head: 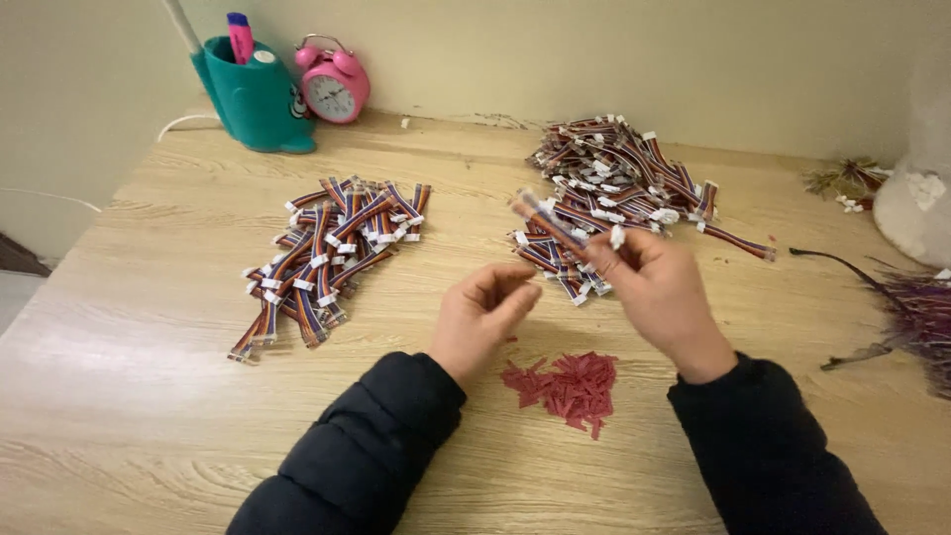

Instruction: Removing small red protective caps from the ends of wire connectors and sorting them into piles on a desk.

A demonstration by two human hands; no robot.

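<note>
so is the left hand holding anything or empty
Empty, as far as shows: the left hand rests loosely curled on the table, nothing visible in it. The right hand holds a ribbon cable.

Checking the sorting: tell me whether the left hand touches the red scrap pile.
Apart. The head view shows bare wood between the left hand and the red scrap pile.

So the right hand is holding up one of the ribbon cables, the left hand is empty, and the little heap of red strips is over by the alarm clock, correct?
Not quite. The red strips lie on the table between the two forearms, far from the alarm clock. The rest holds: in the head view the right hand holds up a ribbon cable and the left hand is empty.
</note>
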